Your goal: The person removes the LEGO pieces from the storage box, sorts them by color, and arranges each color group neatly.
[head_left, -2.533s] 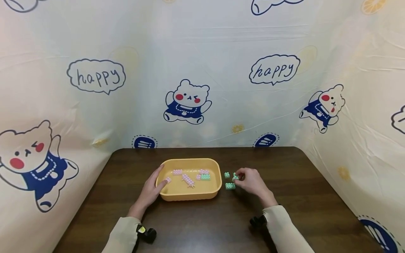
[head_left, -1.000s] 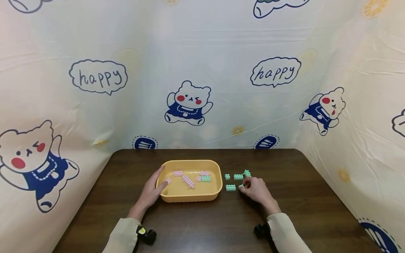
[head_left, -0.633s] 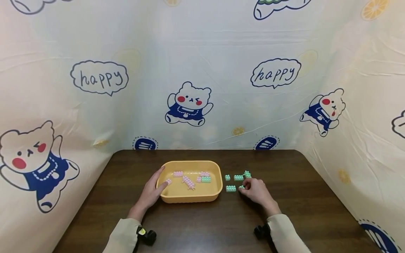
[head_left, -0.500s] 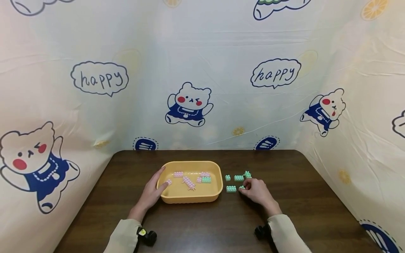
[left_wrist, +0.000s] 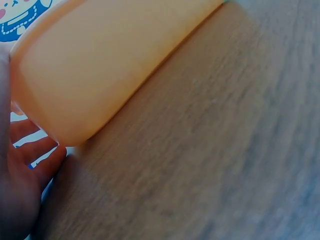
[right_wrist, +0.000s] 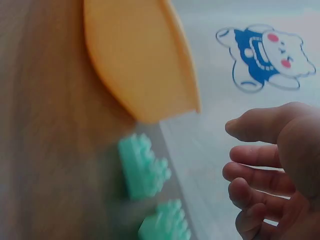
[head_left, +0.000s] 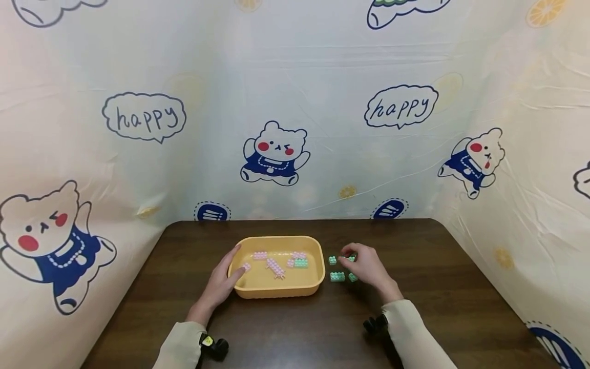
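My left hand [head_left: 220,282] grips the left end of a yellow tray [head_left: 276,293], thumb over the rim and fingers along the outer wall. Inside lie several pink toy building bricks [head_left: 275,267] and a green brick [head_left: 301,263]. To the tray's right, my right hand [head_left: 366,265] hovers above loose green bricks, thumb and fingers parted around nothing in the right wrist view. A small green brick [head_left: 332,260] is left of its fingertips. Two more, a longer green brick [head_left: 337,277] and a green brick [head_left: 353,277], lie nearer me. Another green brick [head_left: 349,258] is partly covered by the hand.
A dark wooden table [head_left: 286,333] carries everything. Behind it hangs a pale curtain [head_left: 322,66] printed with cartoon bears. Black wrist cameras are strapped at both cuffs, the left camera [head_left: 216,349] close over the tabletop.
My right hand has let go of the nearer green brick, leaving it on the table, and moved left and away from me. It now covers the farthest green brick. My left hand stays on the tray.
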### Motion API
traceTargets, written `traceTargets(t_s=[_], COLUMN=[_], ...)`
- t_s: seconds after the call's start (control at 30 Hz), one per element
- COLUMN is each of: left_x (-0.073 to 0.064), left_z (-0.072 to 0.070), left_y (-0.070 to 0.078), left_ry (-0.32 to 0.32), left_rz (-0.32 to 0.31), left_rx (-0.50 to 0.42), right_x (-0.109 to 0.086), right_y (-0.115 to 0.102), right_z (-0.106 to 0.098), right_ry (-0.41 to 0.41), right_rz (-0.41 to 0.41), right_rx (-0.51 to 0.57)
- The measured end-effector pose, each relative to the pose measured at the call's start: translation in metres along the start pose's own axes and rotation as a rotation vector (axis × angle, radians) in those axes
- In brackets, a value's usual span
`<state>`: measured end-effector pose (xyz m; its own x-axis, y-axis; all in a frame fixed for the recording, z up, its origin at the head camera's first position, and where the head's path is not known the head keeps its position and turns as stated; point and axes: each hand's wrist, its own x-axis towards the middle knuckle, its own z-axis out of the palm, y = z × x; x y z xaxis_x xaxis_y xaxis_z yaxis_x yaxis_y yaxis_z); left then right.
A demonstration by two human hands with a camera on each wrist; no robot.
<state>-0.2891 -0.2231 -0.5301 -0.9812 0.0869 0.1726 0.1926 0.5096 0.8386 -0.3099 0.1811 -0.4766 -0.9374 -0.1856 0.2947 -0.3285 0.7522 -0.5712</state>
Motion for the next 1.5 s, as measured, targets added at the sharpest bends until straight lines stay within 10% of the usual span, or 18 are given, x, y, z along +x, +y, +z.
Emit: traceTargets(t_s=[0.5,1.5], left_x=[-0.003,-0.002], left_z=[0.001,-0.001], left_y=[-0.006,-0.004], left_ry=[0.045,0.04], left_rz=[0.102,0.103], left_rx=[0.0,-0.003], right_x=[0.041,0.051], right_y=[-0.052,-0.054], right_z=[0.025,0.06], right_ry=[-0.14,-0.306], right_rz=[-0.104,-0.089], right_rx=[0.024,-0.08])
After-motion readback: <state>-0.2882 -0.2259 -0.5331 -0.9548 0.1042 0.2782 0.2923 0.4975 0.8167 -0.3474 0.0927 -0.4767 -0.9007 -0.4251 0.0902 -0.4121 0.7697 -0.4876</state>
